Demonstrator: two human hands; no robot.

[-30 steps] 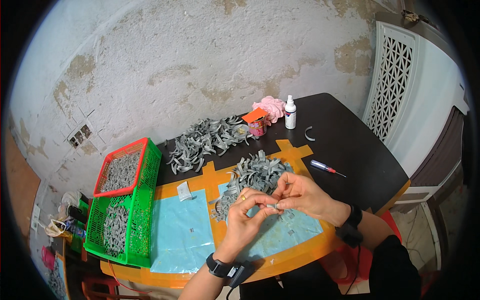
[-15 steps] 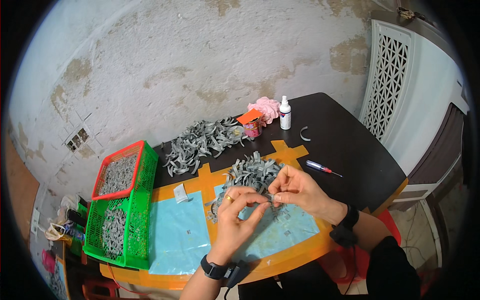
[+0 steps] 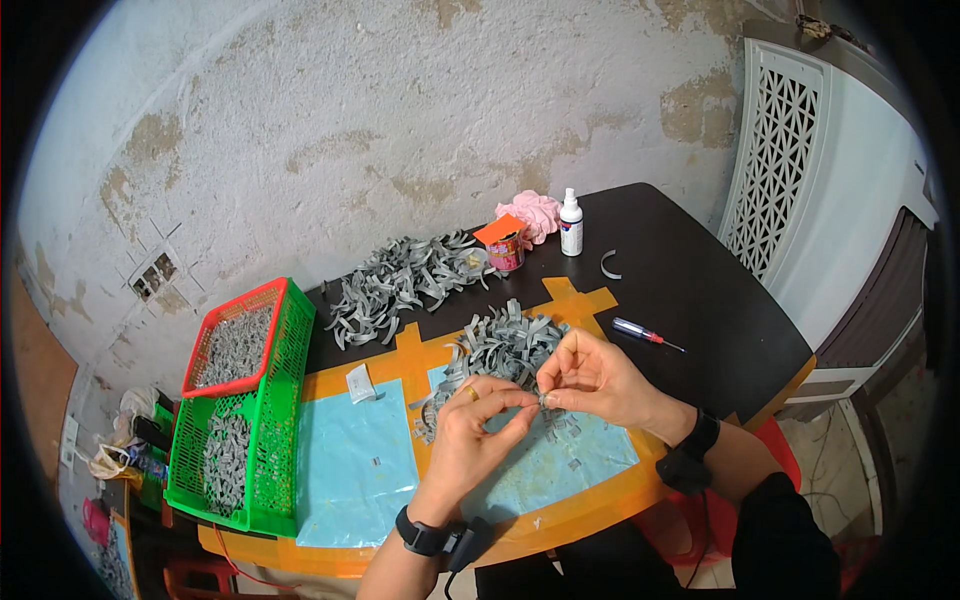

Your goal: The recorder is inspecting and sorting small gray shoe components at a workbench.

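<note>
My left hand (image 3: 468,435) and my right hand (image 3: 598,382) meet fingertip to fingertip over the light blue sheet (image 3: 520,492). Thumb and forefinger of each are pinched together around one small grey piece (image 3: 542,399), mostly covered by the fingers. Just beyond my hands lies a heap of grey curved strips (image 3: 503,340). Beneath the right fingers, several small grey bits are scattered on the sheet, and one bit (image 3: 575,464) lies apart, nearer to me.
Left stands a green basket (image 3: 277,440) of grey pieces, with a red basket (image 3: 275,340) on top. A larger strip pile (image 3: 400,285), a tin (image 3: 507,252), pink cloth (image 3: 540,212) and white spray bottle (image 3: 571,225) stand along the back. A screwdriver (image 3: 645,333) lies right.
My fingers have shifted slightly around the small grey piece, and the left hand has tilted a little. The piles and baskets stay as they were.
</note>
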